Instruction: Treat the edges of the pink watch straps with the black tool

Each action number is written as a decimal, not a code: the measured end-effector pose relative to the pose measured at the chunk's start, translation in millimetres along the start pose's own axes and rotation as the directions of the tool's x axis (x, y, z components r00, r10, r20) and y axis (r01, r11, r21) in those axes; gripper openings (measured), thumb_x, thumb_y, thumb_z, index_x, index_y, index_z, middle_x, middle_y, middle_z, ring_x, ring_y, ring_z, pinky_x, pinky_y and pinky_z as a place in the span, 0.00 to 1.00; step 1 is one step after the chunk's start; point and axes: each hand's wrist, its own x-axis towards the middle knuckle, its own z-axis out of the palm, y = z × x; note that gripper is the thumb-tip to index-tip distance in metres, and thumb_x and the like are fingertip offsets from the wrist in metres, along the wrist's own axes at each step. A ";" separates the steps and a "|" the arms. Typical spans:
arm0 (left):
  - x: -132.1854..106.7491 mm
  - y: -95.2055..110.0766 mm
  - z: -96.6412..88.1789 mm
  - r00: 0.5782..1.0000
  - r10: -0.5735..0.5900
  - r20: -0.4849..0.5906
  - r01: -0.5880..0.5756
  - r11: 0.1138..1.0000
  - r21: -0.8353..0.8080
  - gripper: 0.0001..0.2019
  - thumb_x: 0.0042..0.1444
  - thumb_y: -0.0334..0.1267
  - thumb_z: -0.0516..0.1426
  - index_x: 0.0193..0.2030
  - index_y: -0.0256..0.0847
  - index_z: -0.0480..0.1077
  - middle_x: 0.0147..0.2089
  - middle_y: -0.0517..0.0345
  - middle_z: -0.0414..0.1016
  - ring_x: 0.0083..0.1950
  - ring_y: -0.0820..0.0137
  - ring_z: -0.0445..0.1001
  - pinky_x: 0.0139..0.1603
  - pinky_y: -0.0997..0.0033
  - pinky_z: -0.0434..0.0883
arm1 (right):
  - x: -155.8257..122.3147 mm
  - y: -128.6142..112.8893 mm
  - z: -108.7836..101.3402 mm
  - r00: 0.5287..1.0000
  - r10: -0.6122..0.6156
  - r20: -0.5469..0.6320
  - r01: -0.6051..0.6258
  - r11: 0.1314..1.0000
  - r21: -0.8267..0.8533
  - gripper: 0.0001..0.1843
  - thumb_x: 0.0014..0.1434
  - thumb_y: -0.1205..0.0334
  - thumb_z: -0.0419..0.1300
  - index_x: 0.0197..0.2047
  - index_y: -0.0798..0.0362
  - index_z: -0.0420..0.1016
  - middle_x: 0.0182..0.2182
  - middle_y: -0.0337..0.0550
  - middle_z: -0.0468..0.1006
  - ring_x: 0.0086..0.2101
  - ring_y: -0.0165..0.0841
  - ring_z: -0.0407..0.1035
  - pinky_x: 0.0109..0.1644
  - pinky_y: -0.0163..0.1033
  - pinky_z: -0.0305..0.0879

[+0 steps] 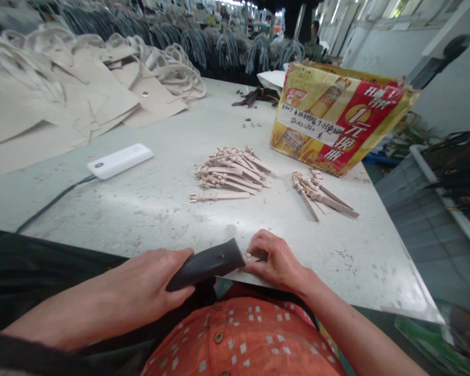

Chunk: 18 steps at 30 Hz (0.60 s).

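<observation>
My left hand [160, 277] is wrapped round a dark grey tube-shaped tool [209, 263] of a kind I cannot make out. Its wide end points right, close to my right hand [276, 261]. Between the fingers and thumb of my right hand is a small beige buckle strap [251, 258], mostly hidden by the fingers and the tool. Both hands are at the table's front edge. Beyond them lies a heap of beige buckle straps [233, 169], with a single strap [219, 196] in front of it. A smaller group of straps [323, 193] lies to the right.
A yellow and red cardboard box [317, 120] stands at the back right of the table [160, 209]. Beige bag panels with handles [82, 89] are piled at the left. A white corded device [119, 161] lies nearer. Right of the table is a grey bin [426, 209].
</observation>
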 end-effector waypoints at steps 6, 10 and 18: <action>-13.5 7.4 -7.6 0.997 -0.074 0.012 0.073 0.996 0.058 0.18 0.67 0.52 0.59 0.50 0.52 0.90 0.45 0.53 0.96 0.47 0.49 0.93 0.52 0.57 0.83 | 3.0 -3.8 -4.7 0.999 0.031 0.043 -0.033 0.998 0.047 0.18 0.59 0.75 0.88 0.39 0.49 0.86 0.44 0.39 0.84 0.44 0.37 0.78 0.52 0.41 0.73; -4.8 12.5 -14.9 0.992 -0.100 0.078 0.093 0.992 0.086 0.18 0.63 0.55 0.62 0.50 0.51 0.90 0.51 0.46 0.98 0.55 0.42 0.96 0.56 0.51 0.85 | 2.4 0.6 -3.1 0.999 0.016 0.031 -0.018 0.998 0.063 0.18 0.60 0.75 0.88 0.40 0.49 0.86 0.44 0.39 0.85 0.44 0.37 0.78 0.53 0.41 0.73; 21.5 28.0 -11.2 0.998 -0.031 0.049 0.025 0.993 0.115 0.17 0.63 0.54 0.62 0.50 0.50 0.86 0.54 0.42 0.98 0.56 0.42 0.96 0.56 0.50 0.83 | 4.2 4.8 -4.2 0.999 0.003 0.043 -0.004 1.000 0.027 0.21 0.61 0.74 0.89 0.37 0.49 0.83 0.42 0.38 0.84 0.44 0.37 0.77 0.50 0.39 0.70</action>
